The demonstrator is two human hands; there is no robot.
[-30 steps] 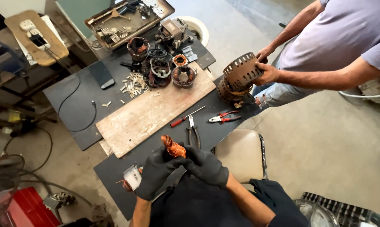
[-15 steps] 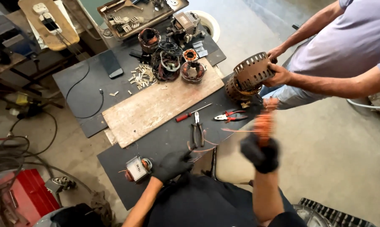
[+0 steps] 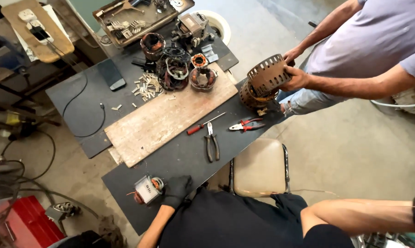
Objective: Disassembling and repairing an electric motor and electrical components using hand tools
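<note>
The left hand, black-gloved, rests half-curled on the dark tabletop, holding nothing, touching the small transformer-like coil at the near edge; I'd say a flat, firm press beside it would best keep that coil from sliding. Mid-bench lie one red-handled screwdriver, one dark pair of pliers and one red pair of cutters; the right hand runs off the frame's right edge, so I cannot tell its state, while a co-worker's two hands grip one slotted motor housing.
</note>
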